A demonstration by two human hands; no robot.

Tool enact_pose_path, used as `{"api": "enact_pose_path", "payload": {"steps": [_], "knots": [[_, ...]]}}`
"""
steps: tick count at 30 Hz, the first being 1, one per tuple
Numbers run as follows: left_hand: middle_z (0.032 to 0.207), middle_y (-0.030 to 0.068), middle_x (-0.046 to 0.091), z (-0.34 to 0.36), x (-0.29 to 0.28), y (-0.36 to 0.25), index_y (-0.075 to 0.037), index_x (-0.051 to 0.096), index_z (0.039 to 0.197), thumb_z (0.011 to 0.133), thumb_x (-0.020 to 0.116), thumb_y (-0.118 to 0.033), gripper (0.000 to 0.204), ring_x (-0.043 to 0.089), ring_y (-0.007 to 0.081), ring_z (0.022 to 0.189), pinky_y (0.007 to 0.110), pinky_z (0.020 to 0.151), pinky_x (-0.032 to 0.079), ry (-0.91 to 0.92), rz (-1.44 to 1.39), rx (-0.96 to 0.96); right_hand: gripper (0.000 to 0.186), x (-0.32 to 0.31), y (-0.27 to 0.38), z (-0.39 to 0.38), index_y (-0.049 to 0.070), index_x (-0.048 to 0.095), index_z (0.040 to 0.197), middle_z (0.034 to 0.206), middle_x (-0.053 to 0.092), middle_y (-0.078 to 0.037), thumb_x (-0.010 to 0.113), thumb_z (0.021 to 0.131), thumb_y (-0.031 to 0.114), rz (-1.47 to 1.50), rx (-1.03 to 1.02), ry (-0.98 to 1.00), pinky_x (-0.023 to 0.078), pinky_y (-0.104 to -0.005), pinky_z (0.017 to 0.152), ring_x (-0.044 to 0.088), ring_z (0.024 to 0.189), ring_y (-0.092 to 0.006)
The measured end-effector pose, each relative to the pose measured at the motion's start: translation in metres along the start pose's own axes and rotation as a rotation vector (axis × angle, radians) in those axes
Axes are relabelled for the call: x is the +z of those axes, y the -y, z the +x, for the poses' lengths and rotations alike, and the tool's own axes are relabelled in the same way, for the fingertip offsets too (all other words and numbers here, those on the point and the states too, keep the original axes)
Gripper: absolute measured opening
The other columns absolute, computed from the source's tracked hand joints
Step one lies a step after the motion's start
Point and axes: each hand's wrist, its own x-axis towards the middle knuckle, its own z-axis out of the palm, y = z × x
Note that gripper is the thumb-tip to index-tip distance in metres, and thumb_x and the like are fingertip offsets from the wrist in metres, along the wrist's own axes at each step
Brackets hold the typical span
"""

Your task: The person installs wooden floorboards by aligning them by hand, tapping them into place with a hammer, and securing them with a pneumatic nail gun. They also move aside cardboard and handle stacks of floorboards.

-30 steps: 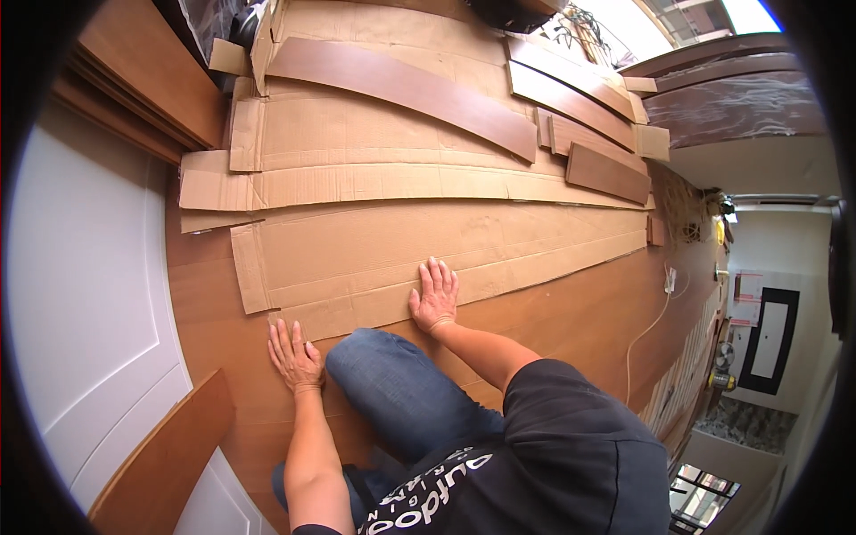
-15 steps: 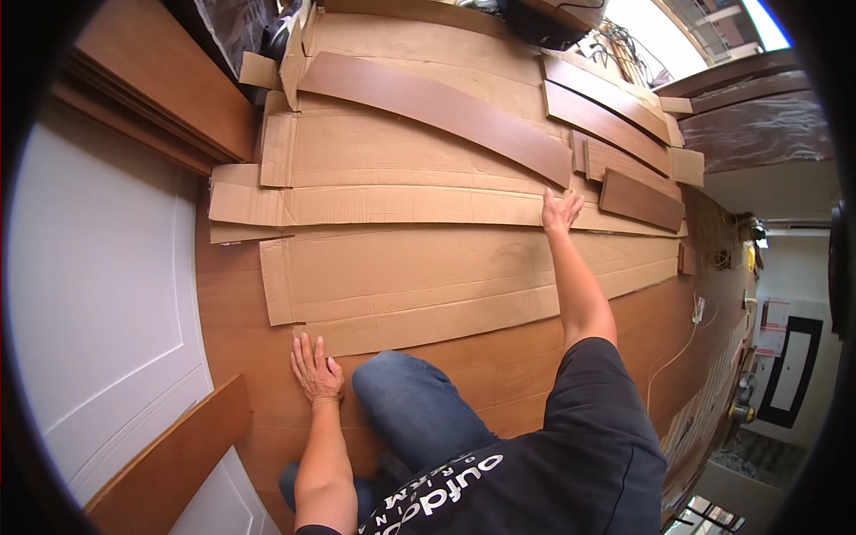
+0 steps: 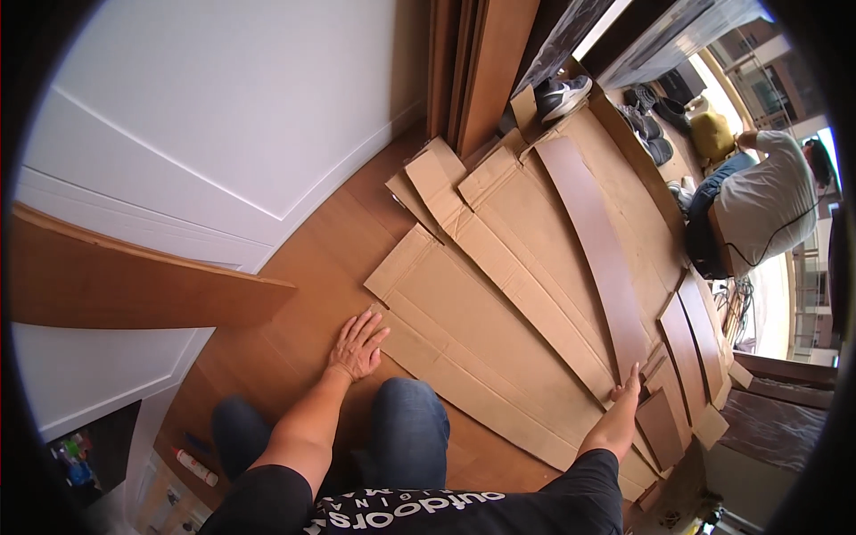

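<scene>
My left hand [image 3: 357, 346] lies flat with spread fingers on the brown wood floor [image 3: 303, 330], its fingertips at the near corner of the cardboard sheet [image 3: 473, 343]. Over that cardboard reaches my right hand [image 3: 627, 385], at the near end of a long brown plank [image 3: 596, 250]. Its index finger is stretched out beside the plank's end; whether it presses on it I cannot make out. Neither hand holds anything. Shorter brown boards [image 3: 659, 419] lie just right of my right hand, with longer boards [image 3: 683, 343] beyond them.
On the left, a brown board [image 3: 134, 276] juts out from white panels [image 3: 205, 116]. Tall brown panels [image 3: 486, 62] stand at the back. Another person [image 3: 758, 205] crouches at far right, near several shoes [image 3: 563, 96]. A white tube [image 3: 196, 467] lies at lower left.
The view has swung left, bringing the other person and the shoes into sight. My left hand stays by the cardboard's corner, and my right hand stays by the long plank's end.
</scene>
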Motion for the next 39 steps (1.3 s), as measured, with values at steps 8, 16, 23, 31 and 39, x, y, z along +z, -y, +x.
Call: {"api": "enact_pose_path", "payload": {"steps": [8,16,23,31,39], "knots": [[0.165,0.0082,0.037,-0.012,-0.018,0.0,-0.021,0.054,0.146,0.09,0.065,-0.026,0.058,0.025,0.0288,0.157,0.049,0.128,0.02,0.074,-0.004,-0.049,0.045,-0.075,-0.063,-0.051,0.024,0.061,0.074,0.056,0.037,0.009,0.086,0.079,0.061,0.223,0.227,0.454,0.035,-0.024,0.055,0.038,0.052,-0.0086],[0.166,0.0146,0.028,0.038,-0.087,-0.098,-0.016,0.038,0.159,0.089,0.076,-0.034,0.082,0.019,0.0336,0.157,0.054,0.126,0.017,0.324,0.082,-0.126,0.03,-0.19,-0.198,-0.302,0.021,0.067,0.105,0.08,0.067,-0.002,0.076,0.088,0.044,0.105,-0.078,1.168,0.05,-0.0389,0.06,0.064,0.07,-0.0245],[0.127,0.0028,0.07,0.054,-0.172,-0.236,-0.017,0.072,0.117,0.095,0.066,-0.015,0.023,0.062,0.0234,0.127,0.048,0.111,0.043,-0.404,-0.494,0.781,0.047,-0.25,-0.214,-0.557,0.001,0.056,0.123,0.091,0.068,-0.013,0.063,0.101,0.041,0.11,-0.516,1.448,0.055,-0.0443,0.073,0.066,0.072,-0.0304],[0.103,0.0083,0.071,-0.011,-0.388,-0.251,-0.005,0.066,0.11,0.09,0.081,-0.009,0.025,0.069,0.031,0.094,0.036,0.083,0.057,-0.539,-0.963,0.667,0.097,-0.211,-0.134,-0.566,0.008,0.019,0.165,0.17,0.016,-0.019,0.08,0.091,0.022,0.009,-1.855,0.519,0.028,-0.0555,0.123,0.029,0.153,-0.0391],[0.105,0.0069,0.065,-0.128,-0.542,-0.208,0.0,0.058,0.117,0.098,0.077,-0.025,0.037,0.06,0.0131,0.096,0.03,0.083,0.051,-0.879,-0.864,0.233,0.066,-0.091,-0.162,-0.759,0.004,0.045,0.148,0.135,0.062,-0.009,0.08,0.096,0.023,0.174,-1.425,1.972,0.044,-0.0347,0.106,0.058,0.122,-0.0204]]}}
